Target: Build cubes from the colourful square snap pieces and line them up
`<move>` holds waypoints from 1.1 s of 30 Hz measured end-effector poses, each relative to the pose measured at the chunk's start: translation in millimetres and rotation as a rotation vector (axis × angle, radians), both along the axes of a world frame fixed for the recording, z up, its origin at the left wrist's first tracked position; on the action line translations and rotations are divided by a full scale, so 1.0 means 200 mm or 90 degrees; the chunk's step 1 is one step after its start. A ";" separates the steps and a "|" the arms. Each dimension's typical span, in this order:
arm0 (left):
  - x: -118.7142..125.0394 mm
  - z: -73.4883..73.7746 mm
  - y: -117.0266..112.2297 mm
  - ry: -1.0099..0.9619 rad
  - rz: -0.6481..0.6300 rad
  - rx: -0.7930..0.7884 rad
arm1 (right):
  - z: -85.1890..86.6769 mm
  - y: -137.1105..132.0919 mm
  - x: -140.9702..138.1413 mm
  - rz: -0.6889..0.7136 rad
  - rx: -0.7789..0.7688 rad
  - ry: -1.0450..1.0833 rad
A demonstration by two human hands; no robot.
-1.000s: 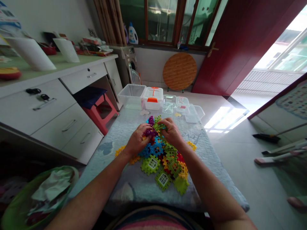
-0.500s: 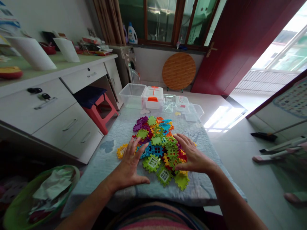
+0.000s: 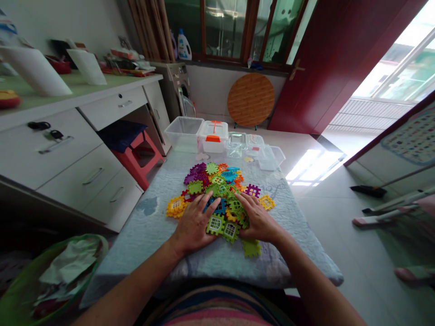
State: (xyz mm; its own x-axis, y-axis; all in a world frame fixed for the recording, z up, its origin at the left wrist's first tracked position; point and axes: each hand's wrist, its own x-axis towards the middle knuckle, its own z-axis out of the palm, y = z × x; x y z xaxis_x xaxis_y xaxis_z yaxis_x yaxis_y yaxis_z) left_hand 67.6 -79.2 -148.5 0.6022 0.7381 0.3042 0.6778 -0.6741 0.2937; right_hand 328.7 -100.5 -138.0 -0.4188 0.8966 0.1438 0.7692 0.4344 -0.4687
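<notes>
A heap of colourful interlocking plastic tiles [image 3: 217,181] with notched edges lies on the cloth-covered table. My left hand [image 3: 194,225] rests against the near left side of the heap, fingers spread. Opposite it, my right hand [image 3: 257,220] lies open along the right side, its fingers over green tiles. Between the two hands are green tiles with white window inserts [image 3: 215,224] and a blue tile [image 3: 220,206]. A plain green tile [image 3: 251,248] lies nearest to me. Yellow tiles [image 3: 176,206] sit left of my left hand; a purple tile [image 3: 253,190] and a yellow tile [image 3: 267,202] lie beyond my right hand.
Along the table's far edge stand a clear open bin [image 3: 184,131], a lidded box with orange clasps [image 3: 213,138] and smaller clear containers [image 3: 237,142]. A red stool [image 3: 144,156] and a green basket [image 3: 98,253] stand left. Another person's legs [image 3: 380,215] show at right.
Both hands have come down and closer together against the heap. The near green tiles have shifted and sit tighter together. The purple and yellow tiles at right are now in plain view.
</notes>
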 end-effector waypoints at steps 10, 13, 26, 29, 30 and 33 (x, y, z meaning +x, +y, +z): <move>0.10 0.06 0.13 -0.166 -0.008 -0.015 | 0.06 0.16 -0.07 0.011 0.009 0.232; 0.11 0.12 0.18 -0.255 0.033 -0.034 | 0.13 0.24 -0.10 -0.001 0.002 0.273; -0.05 0.21 0.53 -0.505 0.192 -0.289 | 0.26 0.67 -0.25 -0.167 -0.141 0.293; -0.14 0.17 0.58 -0.429 0.226 -0.287 | 0.21 0.77 -0.18 -0.225 -0.045 0.168; -0.17 0.16 0.59 -0.389 0.233 -0.279 | 0.19 0.79 -0.15 -0.232 -0.043 0.131; -0.24 0.15 0.62 -0.282 0.219 -0.281 | 0.12 0.86 -0.07 -0.261 -0.108 0.070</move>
